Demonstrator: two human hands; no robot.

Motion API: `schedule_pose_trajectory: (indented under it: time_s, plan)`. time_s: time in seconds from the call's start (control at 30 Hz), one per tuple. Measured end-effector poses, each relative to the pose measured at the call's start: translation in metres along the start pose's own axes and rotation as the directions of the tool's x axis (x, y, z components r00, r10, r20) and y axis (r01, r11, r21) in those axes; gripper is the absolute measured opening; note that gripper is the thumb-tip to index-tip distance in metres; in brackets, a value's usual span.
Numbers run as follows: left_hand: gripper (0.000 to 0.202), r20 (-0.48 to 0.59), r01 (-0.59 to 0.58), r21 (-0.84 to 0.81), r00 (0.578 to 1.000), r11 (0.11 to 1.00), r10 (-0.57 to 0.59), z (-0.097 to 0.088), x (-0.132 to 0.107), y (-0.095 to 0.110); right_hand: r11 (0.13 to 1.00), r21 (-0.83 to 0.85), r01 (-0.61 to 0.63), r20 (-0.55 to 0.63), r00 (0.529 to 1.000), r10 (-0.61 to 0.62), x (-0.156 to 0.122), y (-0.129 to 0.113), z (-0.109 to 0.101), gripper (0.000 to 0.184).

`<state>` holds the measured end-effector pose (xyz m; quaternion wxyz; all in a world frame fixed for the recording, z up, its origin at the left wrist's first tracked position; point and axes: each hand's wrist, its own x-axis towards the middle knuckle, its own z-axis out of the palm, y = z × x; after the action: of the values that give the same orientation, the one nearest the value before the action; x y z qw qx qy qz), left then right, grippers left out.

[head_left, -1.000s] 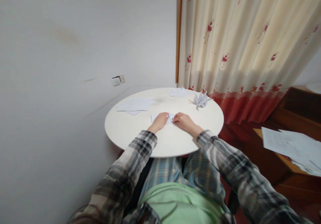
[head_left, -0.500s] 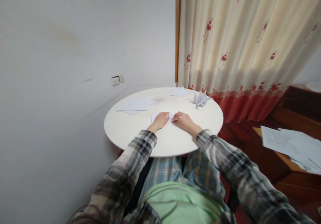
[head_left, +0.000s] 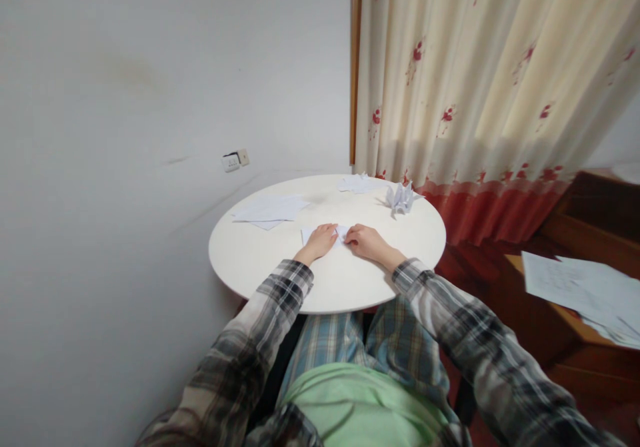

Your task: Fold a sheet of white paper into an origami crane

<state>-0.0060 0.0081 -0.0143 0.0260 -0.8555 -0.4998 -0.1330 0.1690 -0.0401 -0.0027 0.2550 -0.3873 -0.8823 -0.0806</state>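
A small folded white paper [head_left: 307, 233] lies near the middle of a round white table [head_left: 250, 260]. My left hand [head_left: 321, 240] rests flat on it, fingers stretched forward over the fold. My right hand [head_left: 364, 240] lies beside it on the right, fingers curled down and pressing the paper's right end. Both wrists rest on the tabletop, and most of the paper is hidden under the two hands.
Loose white sheets [head_left: 270, 209] lie at the table's back left. A flat folded piece [head_left: 358, 183] and a folded paper figure [head_left: 401, 197] sit at the back. A flowered curtain [head_left: 480, 87] hangs behind. More sheets [head_left: 580, 289] lie on a wooden surface at right.
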Motion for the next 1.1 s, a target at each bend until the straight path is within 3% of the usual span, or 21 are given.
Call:
schedule_pose_trajectory:
  time_s: [0.73, 1.1]
  plan:
    - [0.045, -0.004, 0.003, 0.0, 1.0, 1.0, -0.003, 0.0017, 0.0025, -0.0018, 0.999, -0.015, 0.032, -0.014, 0.999, -0.032, -0.0012, -0.0018, -0.002, 0.018]
    - [0.042, -0.042, -0.017, -0.022, 0.999, 1.0, 0.016, 0.0047, 0.0019, -0.0027, 1.0, -0.001, -0.026, -0.01, 1.0, 0.026, -0.0001, -0.0042, -0.0021, 0.015]
